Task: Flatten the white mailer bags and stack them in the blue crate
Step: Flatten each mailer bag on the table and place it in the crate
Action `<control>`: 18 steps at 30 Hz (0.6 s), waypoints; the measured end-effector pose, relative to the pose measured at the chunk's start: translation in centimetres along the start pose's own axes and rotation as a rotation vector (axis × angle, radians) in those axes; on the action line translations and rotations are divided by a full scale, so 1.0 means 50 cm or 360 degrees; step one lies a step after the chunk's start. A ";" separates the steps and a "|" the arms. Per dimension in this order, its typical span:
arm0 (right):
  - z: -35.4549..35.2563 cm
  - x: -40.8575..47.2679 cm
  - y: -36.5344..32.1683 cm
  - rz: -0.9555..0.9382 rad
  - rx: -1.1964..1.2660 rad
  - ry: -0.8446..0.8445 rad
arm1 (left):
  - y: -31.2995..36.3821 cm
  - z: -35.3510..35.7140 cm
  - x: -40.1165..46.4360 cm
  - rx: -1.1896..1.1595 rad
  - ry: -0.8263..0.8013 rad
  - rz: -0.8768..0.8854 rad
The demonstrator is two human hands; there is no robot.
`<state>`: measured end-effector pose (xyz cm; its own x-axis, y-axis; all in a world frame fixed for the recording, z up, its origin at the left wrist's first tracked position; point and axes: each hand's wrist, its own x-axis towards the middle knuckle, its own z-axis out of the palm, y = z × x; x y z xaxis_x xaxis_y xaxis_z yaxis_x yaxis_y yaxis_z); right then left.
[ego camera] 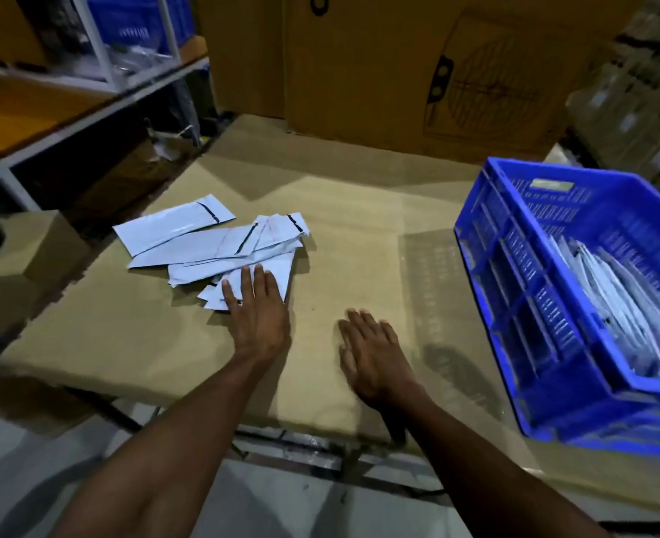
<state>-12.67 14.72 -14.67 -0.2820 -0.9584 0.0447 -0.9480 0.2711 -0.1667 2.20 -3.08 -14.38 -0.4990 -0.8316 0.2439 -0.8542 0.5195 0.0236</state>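
Several white mailer bags lie in a loose, overlapping pile on the cardboard-covered table, left of centre. My left hand lies flat with straight fingers on the nearest bag of the pile. My right hand is spread flat just above or on the bare cardboard, to the right of the pile, holding nothing. The blue crate stands at the right edge of the table, with a stack of white mailer bags leaning inside it.
Large cardboard boxes stand along the back of the table. A white metal shelf with another blue crate is at the far left. A small cardboard box sits left of the table.
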 end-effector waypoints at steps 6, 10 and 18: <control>0.004 0.003 -0.002 0.0005 0.0053 0.0078 | -0.011 0.033 -0.029 -0.0017 0.0187 0.0274; 0.009 0.003 -0.002 0.0041 0.0113 0.0183 | 0.001 0.032 -0.062 -0.0079 0.0221 0.0706; 0.001 -0.015 0.001 0.0189 0.0085 0.0438 | -0.012 0.007 -0.127 -0.0430 -0.0154 0.1253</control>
<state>-12.48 15.42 -14.76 -0.4268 -0.8579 0.2859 -0.8989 0.3678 -0.2381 5.83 1.83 -16.30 -0.9559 -0.2127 0.2025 -0.1923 0.9745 0.1158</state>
